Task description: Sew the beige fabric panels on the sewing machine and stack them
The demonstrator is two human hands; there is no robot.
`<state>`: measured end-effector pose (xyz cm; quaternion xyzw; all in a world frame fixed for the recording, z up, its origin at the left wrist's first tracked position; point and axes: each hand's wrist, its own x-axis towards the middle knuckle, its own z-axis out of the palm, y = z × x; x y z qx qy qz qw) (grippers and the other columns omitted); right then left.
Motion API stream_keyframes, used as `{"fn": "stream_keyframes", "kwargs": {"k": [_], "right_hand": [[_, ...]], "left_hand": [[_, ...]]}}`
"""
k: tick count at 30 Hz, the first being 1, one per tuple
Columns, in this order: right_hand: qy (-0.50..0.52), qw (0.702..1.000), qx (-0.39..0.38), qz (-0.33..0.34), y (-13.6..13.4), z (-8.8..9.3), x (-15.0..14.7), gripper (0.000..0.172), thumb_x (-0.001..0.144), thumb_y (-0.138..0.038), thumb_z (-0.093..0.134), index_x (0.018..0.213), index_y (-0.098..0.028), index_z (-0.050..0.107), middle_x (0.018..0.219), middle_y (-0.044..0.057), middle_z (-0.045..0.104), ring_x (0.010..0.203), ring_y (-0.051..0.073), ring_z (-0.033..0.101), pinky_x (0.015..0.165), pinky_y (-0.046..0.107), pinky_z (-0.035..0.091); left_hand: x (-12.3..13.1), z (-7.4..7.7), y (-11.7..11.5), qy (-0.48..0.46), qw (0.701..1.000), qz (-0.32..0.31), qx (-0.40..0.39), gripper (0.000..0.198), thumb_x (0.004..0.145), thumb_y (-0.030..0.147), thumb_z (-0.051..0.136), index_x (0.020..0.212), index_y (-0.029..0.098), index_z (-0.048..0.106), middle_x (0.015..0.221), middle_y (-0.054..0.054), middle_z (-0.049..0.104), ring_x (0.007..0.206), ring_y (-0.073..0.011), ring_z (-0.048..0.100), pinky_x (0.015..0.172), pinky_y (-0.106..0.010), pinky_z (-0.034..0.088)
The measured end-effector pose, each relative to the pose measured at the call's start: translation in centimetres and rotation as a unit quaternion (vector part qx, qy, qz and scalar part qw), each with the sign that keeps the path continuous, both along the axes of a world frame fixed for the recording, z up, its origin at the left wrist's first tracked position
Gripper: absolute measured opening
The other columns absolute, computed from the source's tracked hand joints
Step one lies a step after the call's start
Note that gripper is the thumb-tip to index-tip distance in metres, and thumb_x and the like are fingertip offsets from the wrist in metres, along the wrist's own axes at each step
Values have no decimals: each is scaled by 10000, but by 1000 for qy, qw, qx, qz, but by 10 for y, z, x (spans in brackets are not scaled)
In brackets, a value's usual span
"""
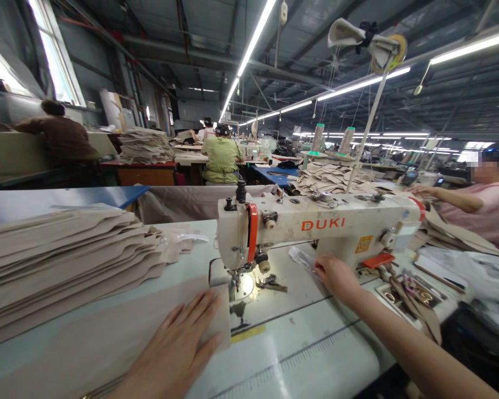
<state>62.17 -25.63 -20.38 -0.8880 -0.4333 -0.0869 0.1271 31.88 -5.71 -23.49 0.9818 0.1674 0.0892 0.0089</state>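
Note:
My left hand (183,332) lies flat with its fingers stretched out on a beige fabric panel (108,327), pressing it to the table left of the needle. The panel's right end reaches beside the presser foot (237,280) of a white sewing machine (291,221) marked DUKI. Under the machine's arm, my right hand (336,277) is closed, its fingertips pinching the near end of some white labels (303,259) with faint print. Whether it grips one or several of them I cannot tell. A lamp lights the needle plate (245,285).
A tall stack of beige panels (66,260) stands on the left. To the right are a tray (399,302) with straps and metal rings, and clear plastic (453,271). A co-worker in pink (478,205) sits at the right; other people work farther back.

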Motion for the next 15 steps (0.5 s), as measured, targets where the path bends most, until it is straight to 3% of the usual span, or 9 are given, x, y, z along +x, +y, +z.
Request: {"fn": "stream_keyframes", "kwargs": {"k": [10, 15], "right_hand": [[-12, 999, 29, 11, -9, 19, -11, 202, 913, -159, 475, 808, -172, 647, 875, 77, 662, 807, 198, 626, 648, 256, 399], [51, 986, 68, 146, -2, 25, -49, 171, 888, -126, 484, 842, -192, 636, 839, 41, 657, 731, 166, 618, 649, 252, 426]], "left_hand": [[-4, -5, 3, -68, 998, -12, 1, 525, 943, 420, 449, 1416, 195, 480, 1429, -88, 491, 1275, -292, 512, 1054, -459, 415], [-8, 0, 2, -236, 969, -39, 63, 499, 961, 368, 439, 1420, 171, 447, 1400, -104, 536, 1230, -254, 549, 1030, -384, 452]]}}
